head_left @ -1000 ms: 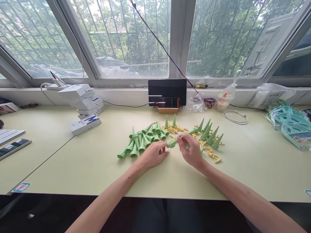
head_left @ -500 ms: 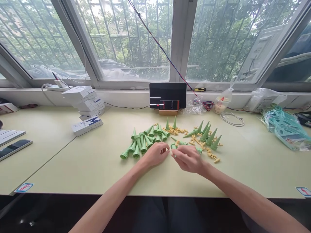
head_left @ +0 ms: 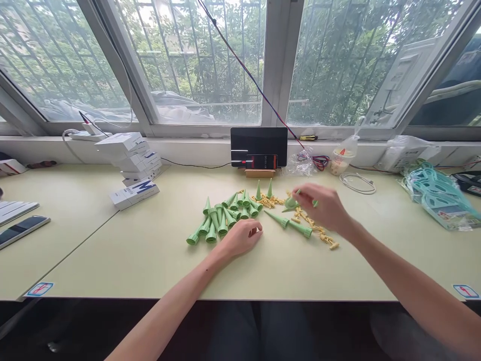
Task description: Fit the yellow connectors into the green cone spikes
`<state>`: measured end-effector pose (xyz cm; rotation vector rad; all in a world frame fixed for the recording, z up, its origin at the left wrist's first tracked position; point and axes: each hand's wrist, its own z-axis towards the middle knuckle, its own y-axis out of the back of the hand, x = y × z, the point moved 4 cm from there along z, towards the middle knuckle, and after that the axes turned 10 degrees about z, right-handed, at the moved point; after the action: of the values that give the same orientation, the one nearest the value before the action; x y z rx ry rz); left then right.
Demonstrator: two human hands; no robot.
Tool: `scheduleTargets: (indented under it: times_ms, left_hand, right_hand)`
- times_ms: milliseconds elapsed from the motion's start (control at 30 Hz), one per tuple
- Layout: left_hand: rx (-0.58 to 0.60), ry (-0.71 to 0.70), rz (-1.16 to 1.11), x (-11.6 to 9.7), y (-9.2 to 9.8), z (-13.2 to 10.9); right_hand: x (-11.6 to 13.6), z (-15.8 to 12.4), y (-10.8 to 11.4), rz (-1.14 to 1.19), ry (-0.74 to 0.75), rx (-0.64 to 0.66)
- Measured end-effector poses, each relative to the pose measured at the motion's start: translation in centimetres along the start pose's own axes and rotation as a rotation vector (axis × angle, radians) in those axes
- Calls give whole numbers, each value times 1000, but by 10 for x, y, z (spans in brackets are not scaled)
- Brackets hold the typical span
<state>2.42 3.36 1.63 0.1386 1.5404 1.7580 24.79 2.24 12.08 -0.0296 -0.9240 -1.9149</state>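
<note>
A pile of green plastic cones (head_left: 221, 216) lies on the pale table (head_left: 150, 250), with small yellow pieces (head_left: 271, 201) scattered behind and to the right. My left hand (head_left: 240, 237) rests on the table beside the pile, fingers curled with the tips pinched together. My right hand (head_left: 325, 206) hovers above the yellow pieces on the right, blurred, closed on a green cone (head_left: 292, 202). Two green cones (head_left: 288, 222) lie loose between my hands. It covers the cones that stood at the right.
A dark tablet (head_left: 259, 141) with a phone (head_left: 261, 162) in front stands at the back. White boxes (head_left: 130, 158) are stacked at the left. A cup in a bag (head_left: 341, 158), a white cable (head_left: 358, 182) and teal packaged items (head_left: 438, 193) lie at the right.
My right hand has left the spot beside the left hand and moved back and right over the yellow pieces, picking up a cone. The left hand has stayed put.
</note>
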Motion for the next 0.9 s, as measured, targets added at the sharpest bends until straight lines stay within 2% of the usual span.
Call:
scheduleTargets:
  times_ms: [67, 133, 267, 367, 533, 900]
  left_hand:
    - [1, 2, 4, 0, 0, 0]
    - [2, 4, 7, 0, 0, 0]
    - [2, 3, 9, 0, -1, 0]
    - [3, 0, 9, 1, -1, -1]
    - [6, 2, 15, 1, -1, -1]
    - [12, 5, 19, -1, 0, -1]
  right_hand:
    - [-18, 13, 18, 36, -143, -56]
    - [-33, 24, 32, 53, -212, -65]
    - [-58, 35, 45, -80, -243, 55]
    - [-72, 36, 40, -152, -245, 223]
    - [-87, 37, 24, -193, -290, 386]
    - [-88, 37, -1, -366, -338, 520]
